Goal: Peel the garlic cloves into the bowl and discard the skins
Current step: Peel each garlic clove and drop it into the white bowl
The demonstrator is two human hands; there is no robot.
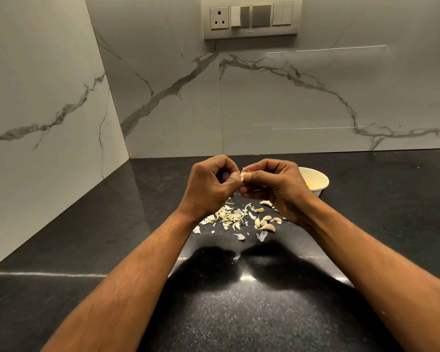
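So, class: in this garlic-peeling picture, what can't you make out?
- Clove, head view: mostly hidden by the left hand and right hand pinching it.
- Bowl: near side hidden by the right hand; contents too small to count.
- Cloves behind the right wrist: partly hidden.

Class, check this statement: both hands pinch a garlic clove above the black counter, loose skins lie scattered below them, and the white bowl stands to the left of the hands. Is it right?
One detail is wrong. In the head view the white bowl stands to the right of the hands, behind the right hand. The rest holds: the left hand and right hand pinch a garlic clove above the black counter, with loose skins scattered below.
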